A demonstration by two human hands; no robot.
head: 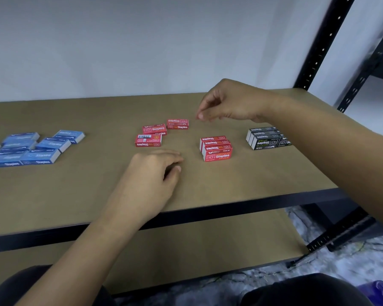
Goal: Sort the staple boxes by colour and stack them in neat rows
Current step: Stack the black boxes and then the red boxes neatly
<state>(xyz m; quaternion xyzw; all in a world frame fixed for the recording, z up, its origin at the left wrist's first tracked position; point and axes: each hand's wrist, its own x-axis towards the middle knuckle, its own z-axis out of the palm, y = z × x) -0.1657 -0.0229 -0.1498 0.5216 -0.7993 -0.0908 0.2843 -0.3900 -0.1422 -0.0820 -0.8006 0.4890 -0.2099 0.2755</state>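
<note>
Fingers of the right hand hang loosely curled and empty just beside the farthest loose red box, the left hand rests slack and empty on the bench, and a careless placing could topple the red stack nearby.

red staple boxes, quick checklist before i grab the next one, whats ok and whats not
1. Right hand empty: ok, nothing visible in its fingers.
2. Left hand free: ok, low over the table, holding nothing.
3. Nearest loose red box within reach: ok, it lies just beside the right fingertips.
4. Red row tidy enough to add to: ok, its boxes stand flush side by side.
5. Reds all sorted: not ok, three lie loose apart from the row.
6. Blue boxes in rows: not ok, they lie in a jumbled heap.
</note>
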